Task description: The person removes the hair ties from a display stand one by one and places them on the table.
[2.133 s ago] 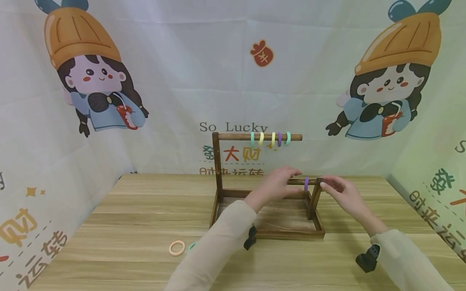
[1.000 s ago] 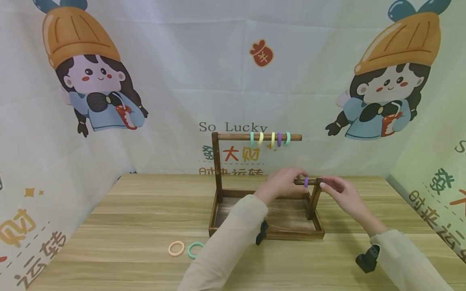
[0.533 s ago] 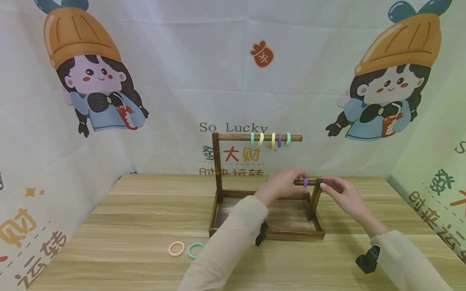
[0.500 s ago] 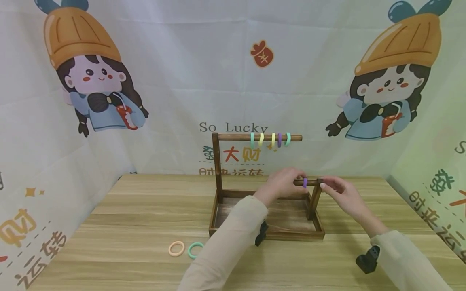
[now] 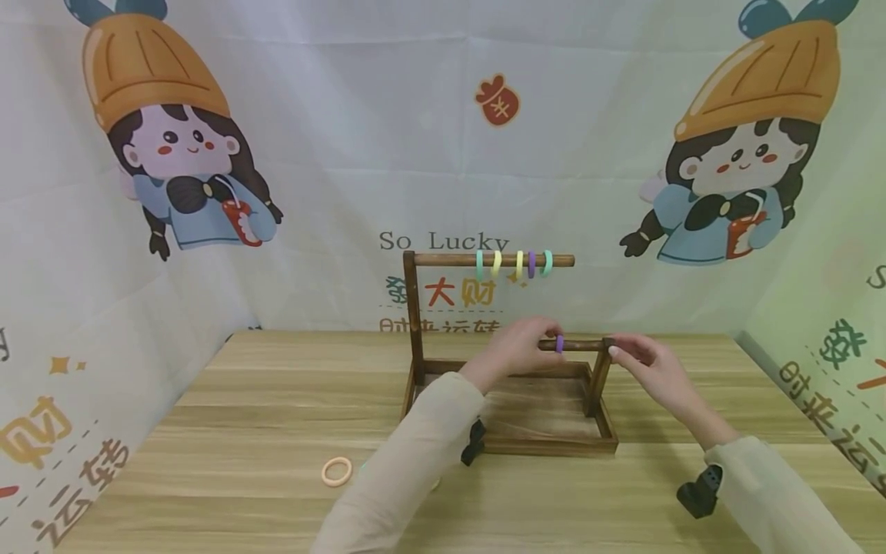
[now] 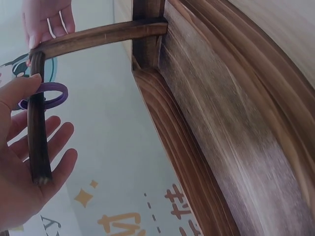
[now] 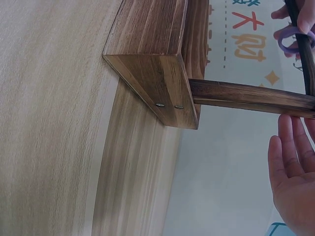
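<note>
My left hand (image 5: 515, 350) pinches a purple ring (image 5: 559, 344) that encircles the lower bar (image 5: 584, 345) of a dark wooden rack. In the left wrist view, the thumb touches this purple ring (image 6: 54, 96) and the fingers lie behind the bar, near its free end. My right hand (image 5: 651, 369) holds the corner where the lower bar meets its short post (image 5: 597, 385). The right wrist view shows that hand's fingers (image 7: 290, 147) stretched against the outer side of the post. On the upper bar (image 5: 443, 261) hang several green, yellow and purple rings.
The rack's shallow tray base (image 5: 547, 446) rests on the wooden table (image 5: 263, 400). An orange ring (image 5: 337, 472) lies at the front left, beside a green ring mostly covered by the left sleeve. A printed cloth (image 5: 332, 154) hangs behind the table.
My left hand has closed on the purple ring and slid it left along the lower bar, away from the post. The left forearm covers more of the green ring. My right hand has stayed put.
</note>
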A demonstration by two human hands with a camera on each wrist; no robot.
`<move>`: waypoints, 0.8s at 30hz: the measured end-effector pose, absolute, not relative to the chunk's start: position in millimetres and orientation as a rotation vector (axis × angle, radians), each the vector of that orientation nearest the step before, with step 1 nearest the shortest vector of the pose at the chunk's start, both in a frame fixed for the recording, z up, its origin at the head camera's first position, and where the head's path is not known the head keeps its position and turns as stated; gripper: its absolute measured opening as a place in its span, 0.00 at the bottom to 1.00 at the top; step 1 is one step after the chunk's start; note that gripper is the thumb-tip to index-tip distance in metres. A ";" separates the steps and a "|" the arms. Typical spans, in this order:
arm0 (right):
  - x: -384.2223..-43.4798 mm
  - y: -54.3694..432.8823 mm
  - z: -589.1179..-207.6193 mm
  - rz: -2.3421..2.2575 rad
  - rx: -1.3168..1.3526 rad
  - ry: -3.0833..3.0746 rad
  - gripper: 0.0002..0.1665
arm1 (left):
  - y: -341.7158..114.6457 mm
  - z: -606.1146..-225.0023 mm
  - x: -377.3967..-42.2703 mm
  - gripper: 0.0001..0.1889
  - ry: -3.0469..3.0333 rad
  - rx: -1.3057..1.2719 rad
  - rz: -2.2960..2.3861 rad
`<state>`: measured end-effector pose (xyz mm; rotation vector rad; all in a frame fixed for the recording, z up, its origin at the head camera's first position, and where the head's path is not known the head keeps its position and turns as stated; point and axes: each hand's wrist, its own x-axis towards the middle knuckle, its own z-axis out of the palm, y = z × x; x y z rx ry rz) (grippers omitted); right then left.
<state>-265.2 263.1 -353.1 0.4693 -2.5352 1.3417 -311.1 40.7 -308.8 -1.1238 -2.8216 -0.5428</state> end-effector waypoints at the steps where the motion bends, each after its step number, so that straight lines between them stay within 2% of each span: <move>1: -265.1 263.1 -352.9 1.337 0.470 -2.538 0.25 | 38.4 -309.2 -311.5 0.13 -2.816 -1.127 -0.551; 12: -265.4 263.0 -352.6 1.336 0.472 -2.538 0.25 | 21.4 -312.2 -312.5 0.12 -2.774 -1.143 -0.606; 24: -265.2 263.0 -353.1 1.335 0.478 -2.529 0.25 | 6.3 -317.8 -312.2 0.12 -2.779 -1.098 -0.871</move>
